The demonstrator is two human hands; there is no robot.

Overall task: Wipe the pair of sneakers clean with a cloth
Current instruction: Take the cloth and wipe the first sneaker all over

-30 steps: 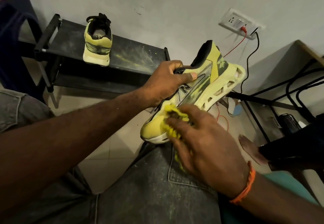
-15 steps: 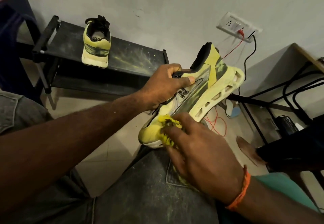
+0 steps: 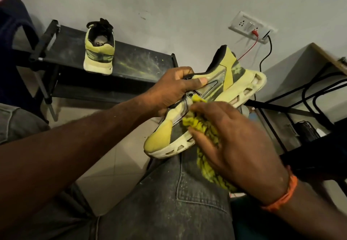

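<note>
Held sneaker [image 3: 204, 104] sits centre-right of the frame, toe down-left over the knee, heel raised toward the upper right. Left hand [image 3: 173, 87] grips it at the collar, fingers curled over the top edge, thumb lying along the side panel.

Change over the last second: right hand [image 3: 234, 142] with the cloth [image 3: 202, 127] has moved up the side of the shoe, from the toe and forefoot a second ago to the midfoot panel now, just below the logo. The toe cap is now uncovered and shows plain yellow. Right-hand fingers are curled over the bunched yellow cloth and press it against the shoe; the loose tail of the cloth hangs down under the palm toward the lower right.

Judgement: the stroke runs toe to heel along this side; forefoot appears done, while grey-green smearing remains on the heel panel and midsole at upper right. This side is partly wiped.

Second sneaker [image 3: 99, 52] stands upright, heel to camera, on the black rack [image 3: 135, 61] in the upper left, well apart from both hands. Dark smears show on its heel, so it probably awaits wiping.

Containers: none in view. The rack shelf holds only that sneaker plus streaks of yellow dust
</note>
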